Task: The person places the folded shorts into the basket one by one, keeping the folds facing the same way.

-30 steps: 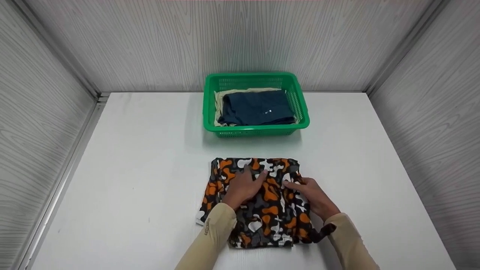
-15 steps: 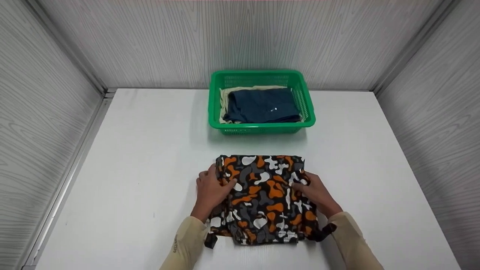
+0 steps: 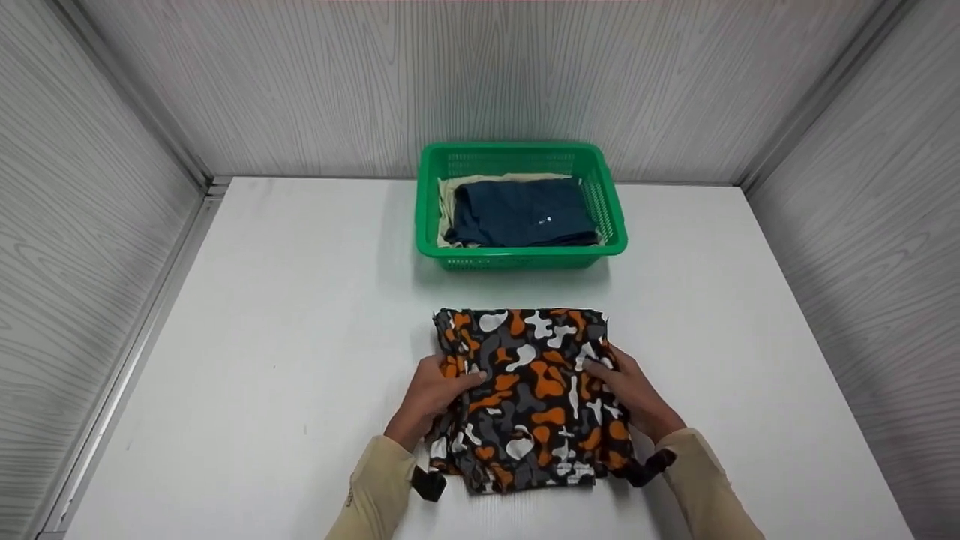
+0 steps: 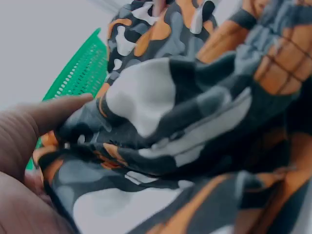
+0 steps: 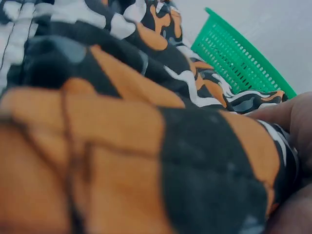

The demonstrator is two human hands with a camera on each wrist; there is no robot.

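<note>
A folded camouflage-print garment [image 3: 532, 397] in orange, black, grey and white lies on the white table in the head view. My left hand [image 3: 431, 394] grips its left side, thumb on top and the other fingers hidden under the cloth. On the opposite side my right hand [image 3: 634, 390] holds the edge the same way, thumb over the print. Close up in the left wrist view, layered folds of the garment [image 4: 141, 97] sit against the left thumb [image 4: 58, 109]. The right wrist view has the garment [image 5: 209, 161] bulging beside the right hand [image 5: 300, 117].
Behind the garment stands a green perforated basket [image 3: 521, 253] near the back wall. Inside it a folded dark blue garment [image 3: 525, 214] lies on a beige cloth [image 3: 446, 202]. Grey wood-grain panels [image 3: 480, 82] enclose the white table [image 3: 300, 300] at the back and sides.
My left hand went from the top of the garment to its left side and now grips it, drawing that side slightly inward. The right hand keeps its hold on the right edge.
</note>
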